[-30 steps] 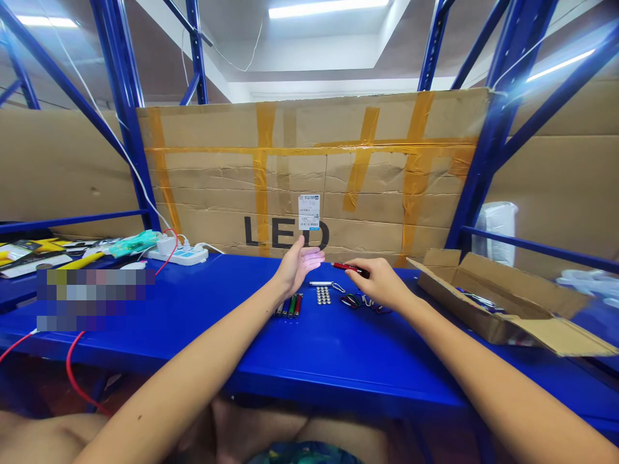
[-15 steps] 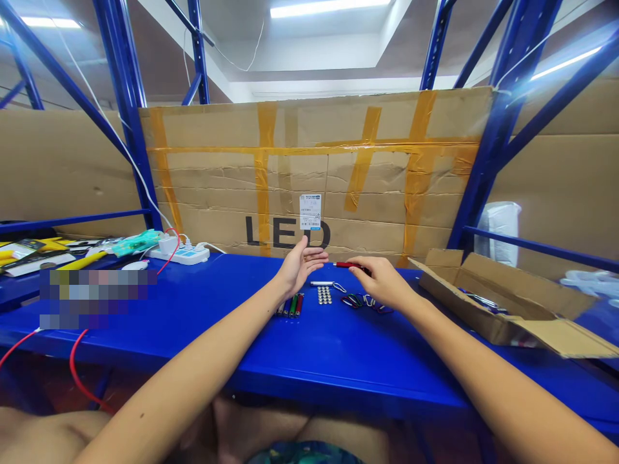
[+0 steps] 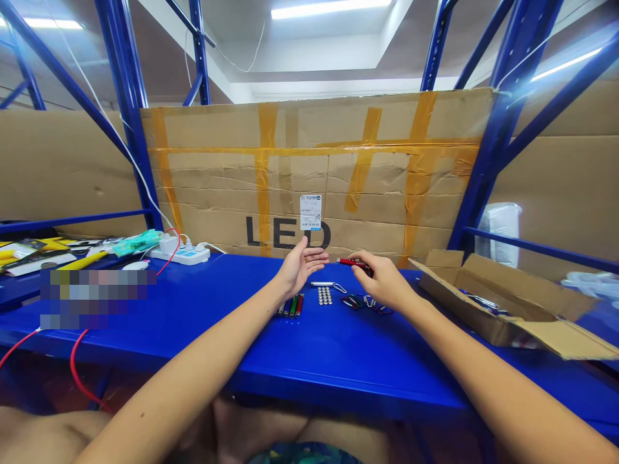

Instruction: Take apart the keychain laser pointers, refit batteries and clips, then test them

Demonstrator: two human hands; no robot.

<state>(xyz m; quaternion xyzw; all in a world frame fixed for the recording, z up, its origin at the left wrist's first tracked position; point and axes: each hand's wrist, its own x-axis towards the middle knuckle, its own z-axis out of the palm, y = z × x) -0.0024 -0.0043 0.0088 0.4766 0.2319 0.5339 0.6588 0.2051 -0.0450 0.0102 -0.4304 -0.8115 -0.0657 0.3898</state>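
My right hand (image 3: 380, 278) pinches a slim red penlight-like tube (image 3: 349, 262) that points left above the blue table. Open, its fingers stretched and palm turned toward the tube, my left hand (image 3: 300, 265) holds nothing I can see. Under the left hand several coloured metal tubes (image 3: 293, 306) lie side by side, partly hidden by the wrist. A silver tube with a loop clip (image 3: 322, 284) rests between the hands. Just below it, small silver button cells (image 3: 324, 296) stand in neat rows. Coloured carabiner clips (image 3: 360, 301) form a pile beneath my right hand.
An open cardboard box (image 3: 498, 322) with metal pieces inside stands at the right. On the left are a white power strip (image 3: 186, 253), red cables and cluttered tools (image 3: 87, 260). A tall taped cardboard sheet (image 3: 217, 187) closes off the back between blue rack posts (image 3: 126, 84).
My right hand has shifted very slightly right with the red tube, widening the gap to the left fingertips. My left hand has stayed in place.
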